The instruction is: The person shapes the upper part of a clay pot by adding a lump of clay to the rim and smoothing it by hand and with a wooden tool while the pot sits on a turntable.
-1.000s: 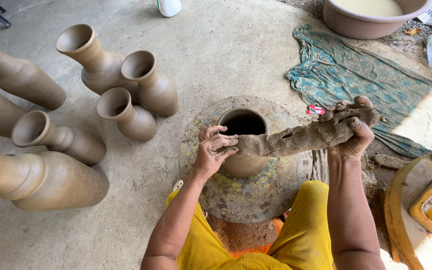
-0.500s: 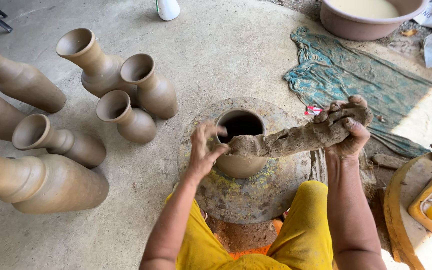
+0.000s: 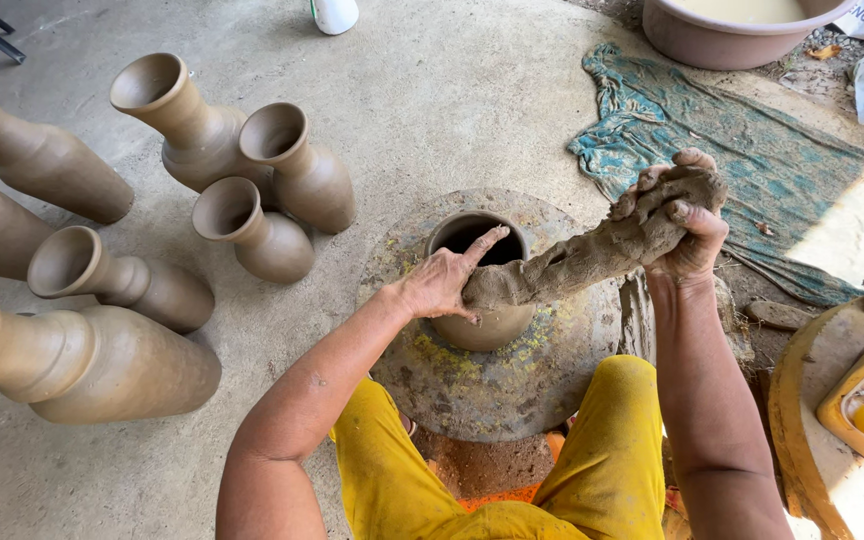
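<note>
Both hands hold one clay roll (image 3: 592, 255) slanting from the right hand (image 3: 687, 225), clamped at its upper-right end, down-left to the pot (image 3: 482, 300) rim, seemingly pressed under the left hand (image 3: 442, 285).

Rough wet clay coil (image 3: 592, 258) (matt), smooth clay pot (image 3: 480, 300).

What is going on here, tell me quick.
A person is building a clay pot on a round wheel on the floor. The right hand holds up a thick clay coil; the left hand presses its lower end onto the pot's rim. Finished vases lie and stand to the left; a teal cloth lies beyond.
</note>
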